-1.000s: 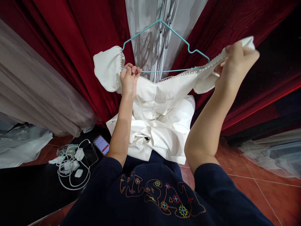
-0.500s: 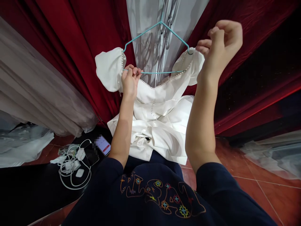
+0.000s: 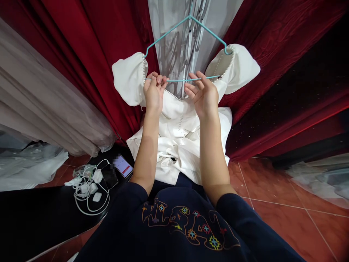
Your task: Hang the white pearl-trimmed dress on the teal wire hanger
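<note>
A white dress (image 3: 174,127) with pearl-beaded edges hangs from a turquoise hanger (image 3: 168,32), its skirt bunched over my lap. Its left puff sleeve (image 3: 128,78) and right puff sleeve (image 3: 244,69) sit at the two ends of the hanger. My left hand (image 3: 154,92) is closed around the hanger's lower bar, close to the left sleeve. Toward the right part of that bar, my right hand (image 3: 205,94) is raised with fingers apart, palm turned up; whether it touches the bar I cannot tell.
Red curtains (image 3: 109,47) flank a pale panel behind the hanger. On the black bench (image 3: 35,218) at left lie a phone (image 3: 123,165) and tangled white cables (image 3: 87,193). Sheer fabric (image 3: 321,178) reaches the red tiled floor (image 3: 275,189) at right.
My right hand has come down and left from above the right sleeve to beside the lower bar. The right sleeve now spreads outward. My left hand keeps its hold on the bar.
</note>
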Demonstrator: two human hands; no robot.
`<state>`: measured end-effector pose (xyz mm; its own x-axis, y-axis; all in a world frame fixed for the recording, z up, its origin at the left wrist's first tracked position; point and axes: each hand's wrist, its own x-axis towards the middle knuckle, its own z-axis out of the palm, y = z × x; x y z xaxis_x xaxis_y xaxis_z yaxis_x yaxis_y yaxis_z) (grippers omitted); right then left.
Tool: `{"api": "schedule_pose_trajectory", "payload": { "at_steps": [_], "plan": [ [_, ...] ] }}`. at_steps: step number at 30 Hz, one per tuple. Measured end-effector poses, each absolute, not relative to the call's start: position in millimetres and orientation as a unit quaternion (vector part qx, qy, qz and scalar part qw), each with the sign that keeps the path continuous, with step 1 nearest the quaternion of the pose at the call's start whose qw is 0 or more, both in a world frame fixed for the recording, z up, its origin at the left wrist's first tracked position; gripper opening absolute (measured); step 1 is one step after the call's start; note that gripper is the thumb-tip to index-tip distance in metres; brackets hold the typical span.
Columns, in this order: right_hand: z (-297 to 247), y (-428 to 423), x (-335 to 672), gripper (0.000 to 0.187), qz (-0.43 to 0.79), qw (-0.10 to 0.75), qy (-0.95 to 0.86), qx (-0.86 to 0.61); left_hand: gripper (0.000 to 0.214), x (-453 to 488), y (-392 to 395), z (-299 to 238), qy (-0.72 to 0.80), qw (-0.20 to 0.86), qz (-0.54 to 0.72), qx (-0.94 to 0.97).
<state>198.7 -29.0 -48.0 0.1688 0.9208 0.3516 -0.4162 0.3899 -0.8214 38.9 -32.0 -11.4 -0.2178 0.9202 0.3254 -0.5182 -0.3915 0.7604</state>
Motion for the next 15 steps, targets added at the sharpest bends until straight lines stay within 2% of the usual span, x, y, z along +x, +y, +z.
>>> {"api": "schedule_pose_trajectory", "payload": {
  "at_steps": [10,12,15],
  "plan": [
    [-43.2,-44.4,211.3,0.05,0.511,0.714,-0.417,-0.234,0.024,52.7,-73.1,-28.3,0.311,0.495,0.678,0.446],
    [-43.4,-43.7,213.6,0.057,0.495,0.71,-0.435,-0.249,0.022,50.3,-78.6,-33.1,0.357,0.459,0.665,0.468],
    [-45.1,-41.9,217.0,0.065,0.47,0.693,-0.468,-0.282,0.015,40.8,-74.4,-30.5,0.395,0.348,0.712,0.464]
  ]
}}
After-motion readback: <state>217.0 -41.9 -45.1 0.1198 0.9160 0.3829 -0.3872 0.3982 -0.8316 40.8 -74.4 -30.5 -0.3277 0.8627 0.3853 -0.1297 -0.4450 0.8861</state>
